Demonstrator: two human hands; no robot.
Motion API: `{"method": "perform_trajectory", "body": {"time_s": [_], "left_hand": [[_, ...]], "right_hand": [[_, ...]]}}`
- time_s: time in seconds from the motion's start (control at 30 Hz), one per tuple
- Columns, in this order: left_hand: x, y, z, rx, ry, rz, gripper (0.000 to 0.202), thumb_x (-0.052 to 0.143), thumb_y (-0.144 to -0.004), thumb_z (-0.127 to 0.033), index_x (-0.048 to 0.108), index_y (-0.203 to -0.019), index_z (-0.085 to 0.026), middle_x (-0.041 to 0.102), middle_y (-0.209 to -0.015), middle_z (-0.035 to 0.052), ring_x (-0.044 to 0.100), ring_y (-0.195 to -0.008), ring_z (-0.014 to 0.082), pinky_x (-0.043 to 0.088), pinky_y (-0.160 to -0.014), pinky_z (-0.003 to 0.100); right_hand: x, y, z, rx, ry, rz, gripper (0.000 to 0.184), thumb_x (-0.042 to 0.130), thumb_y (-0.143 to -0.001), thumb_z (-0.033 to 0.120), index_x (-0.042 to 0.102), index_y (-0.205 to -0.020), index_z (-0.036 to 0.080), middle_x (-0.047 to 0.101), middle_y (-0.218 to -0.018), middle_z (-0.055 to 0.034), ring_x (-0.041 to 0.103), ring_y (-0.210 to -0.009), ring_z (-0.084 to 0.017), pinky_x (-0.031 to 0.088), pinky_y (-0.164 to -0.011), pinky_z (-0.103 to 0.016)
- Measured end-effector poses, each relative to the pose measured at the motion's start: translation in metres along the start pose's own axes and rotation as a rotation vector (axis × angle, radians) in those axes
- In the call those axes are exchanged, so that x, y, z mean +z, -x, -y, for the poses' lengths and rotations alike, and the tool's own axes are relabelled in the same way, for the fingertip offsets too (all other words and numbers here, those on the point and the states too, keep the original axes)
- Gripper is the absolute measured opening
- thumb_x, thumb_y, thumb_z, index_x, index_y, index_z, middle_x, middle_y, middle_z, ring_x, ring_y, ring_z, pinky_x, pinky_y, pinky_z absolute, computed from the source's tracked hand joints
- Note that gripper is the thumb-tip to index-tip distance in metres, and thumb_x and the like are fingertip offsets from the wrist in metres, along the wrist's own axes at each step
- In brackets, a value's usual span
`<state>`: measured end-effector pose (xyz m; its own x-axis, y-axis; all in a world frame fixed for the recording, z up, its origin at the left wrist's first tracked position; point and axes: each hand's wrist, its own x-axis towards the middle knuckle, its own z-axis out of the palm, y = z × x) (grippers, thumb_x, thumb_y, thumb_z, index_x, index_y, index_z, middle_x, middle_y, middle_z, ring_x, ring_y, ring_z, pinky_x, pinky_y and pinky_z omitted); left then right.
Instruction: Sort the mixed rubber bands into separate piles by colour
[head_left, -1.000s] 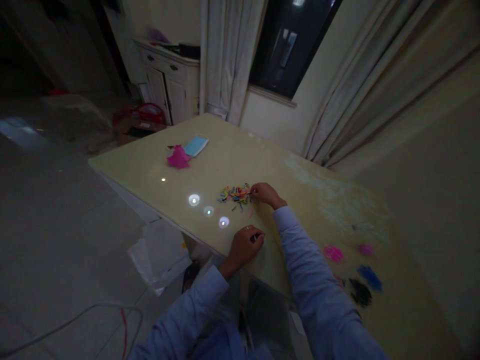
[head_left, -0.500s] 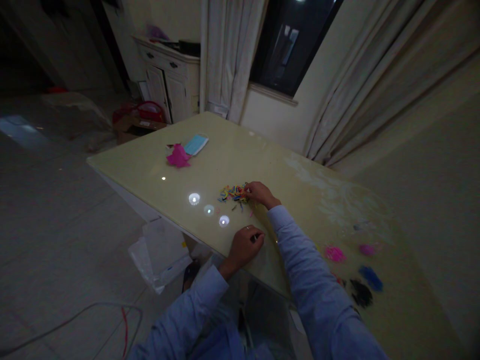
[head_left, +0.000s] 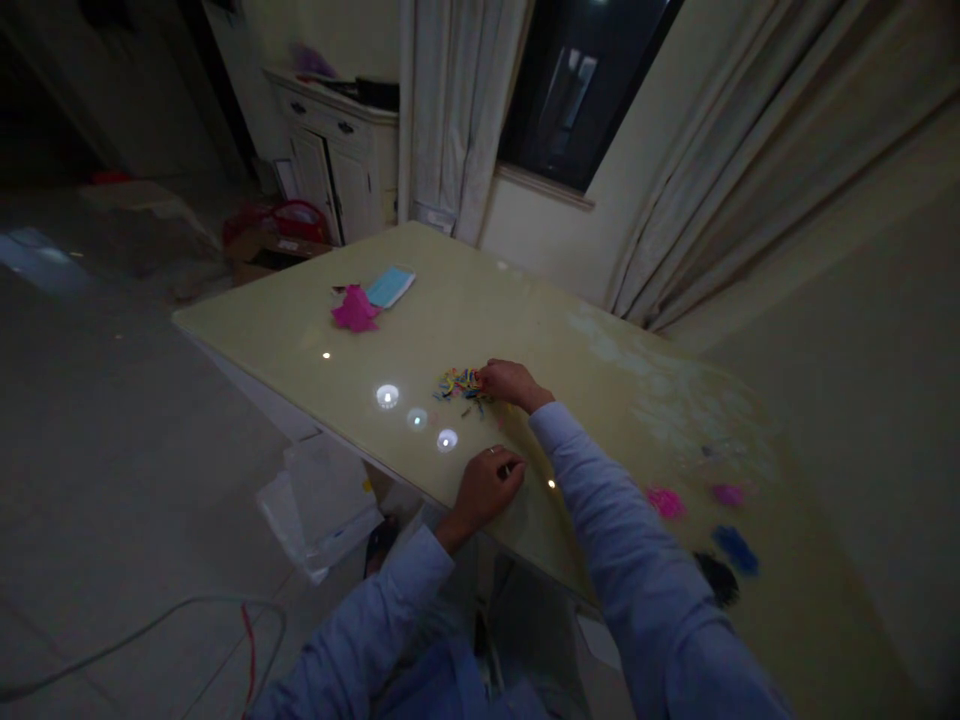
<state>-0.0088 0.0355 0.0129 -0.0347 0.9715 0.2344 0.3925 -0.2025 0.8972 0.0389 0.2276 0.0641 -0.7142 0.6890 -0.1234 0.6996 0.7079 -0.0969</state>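
Note:
A small heap of multicoloured bands (head_left: 459, 384), in yellow, blue, red and black, lies loosely on the pale table (head_left: 525, 310). My right hand (head_left: 510, 384) reaches into its right side with the fingertips pressed together; what they pinch is hidden among the pieces. Closer to the table's front edge, my left hand (head_left: 487, 487) rests with curled fingers, thumb and index tips meeting. Whatever may be in that pinch is too small to make out.
Pink crumpled paper (head_left: 355, 308) and a blue face mask (head_left: 391, 287) lie at the far left. On the right sit sorted piles: pink (head_left: 665, 502), purple-pink (head_left: 727, 494), blue (head_left: 736, 550) and black (head_left: 717, 579). A white cabinet (head_left: 337, 150) stands behind.
My right hand has shifted slightly left, further over the heap of bands. My left hand has barely moved, staying pinched near the table edge.

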Motion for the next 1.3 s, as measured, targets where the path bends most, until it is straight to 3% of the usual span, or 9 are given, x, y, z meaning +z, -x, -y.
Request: {"method": "perform_trajectory", "body": {"time_s": [0.13,0.3,0.47,0.53,0.93,1.13,1.3], "left_hand": [[-0.001,0.0,-0.001,0.0,0.017,0.0,0.015,0.058,-0.084,-0.02,0.072,-0.081,-0.017,0.068,-0.077,0.0037,0.059,-0.069,0.0138,0.045,-0.069,0.026],[-0.001,0.0,-0.002,0.0,0.02,-0.007,0.014,0.058,-0.084,-0.02,0.072,-0.08,-0.018,0.068,-0.077,0.0033,0.059,-0.07,0.0138,0.045,-0.07,0.026],[-0.001,-0.001,-0.002,0.009,0.025,-0.013,0.014,0.058,-0.084,-0.02,0.071,-0.079,-0.018,0.068,-0.077,0.0031,0.059,-0.071,0.014,0.045,-0.07,0.026],[-0.002,-0.001,-0.002,0.008,0.028,-0.011,0.014,0.058,-0.084,-0.021,0.071,-0.079,-0.019,0.068,-0.078,0.0029,0.059,-0.071,0.0137,0.045,-0.07,0.026],[0.0,-0.001,0.0,-0.003,0.015,-0.017,0.015,0.058,-0.085,-0.023,0.072,-0.082,-0.019,0.068,-0.078,0.0028,0.059,-0.07,0.0133,0.045,-0.069,0.026],[0.0,-0.001,0.001,0.002,0.005,-0.013,0.017,0.057,-0.086,-0.024,0.072,-0.082,-0.019,0.068,-0.078,0.0031,0.059,-0.071,0.0137,0.045,-0.07,0.026],[0.0,-0.001,0.0,0.011,0.019,-0.016,0.015,0.058,-0.085,-0.022,0.072,-0.082,-0.019,0.069,-0.078,0.0027,0.06,-0.071,0.0134,0.046,-0.071,0.026]], "right_hand": [[0.006,0.005,-0.015,-0.006,-0.138,-0.072,0.011,0.066,-0.079,0.022,0.071,-0.084,0.014,0.067,-0.085,-0.007,0.057,-0.076,-0.015,0.038,-0.066,-0.023],[0.016,0.018,-0.031,0.024,-0.31,-0.168,0.016,0.058,-0.082,0.022,0.068,-0.089,0.012,0.063,-0.079,-0.0021,0.055,-0.07,-0.011,0.039,-0.063,-0.02],[0.025,0.03,-0.04,0.062,-0.681,-0.21,0.02,0.061,-0.077,0.032,0.065,-0.078,0.013,0.062,-0.071,-0.0008,0.054,-0.065,-0.012,0.041,-0.06,-0.021],[0.028,0.033,-0.042,0.092,-0.733,-0.202,0.02,0.061,-0.076,0.033,0.065,-0.077,0.013,0.063,-0.071,-0.0009,0.055,-0.065,-0.012,0.043,-0.061,-0.022],[0.024,0.04,-0.039,0.143,-0.469,-0.22,0.014,0.06,-0.079,0.016,0.073,-0.085,0.015,0.067,-0.085,-0.0056,0.057,-0.081,-0.016,0.042,-0.079,-0.026],[0.021,0.037,-0.029,0.08,-0.243,-0.139,0.017,0.064,-0.087,0.024,0.075,-0.097,0.017,0.064,-0.091,-0.0075,0.056,-0.08,-0.015,0.041,-0.075,-0.024],[0.024,0.034,-0.026,0.056,-0.205,-0.126,0.018,0.062,-0.09,0.025,0.074,-0.099,0.017,0.063,-0.094,-0.0076,0.057,-0.083,-0.015,0.04,-0.074,-0.023]]}}
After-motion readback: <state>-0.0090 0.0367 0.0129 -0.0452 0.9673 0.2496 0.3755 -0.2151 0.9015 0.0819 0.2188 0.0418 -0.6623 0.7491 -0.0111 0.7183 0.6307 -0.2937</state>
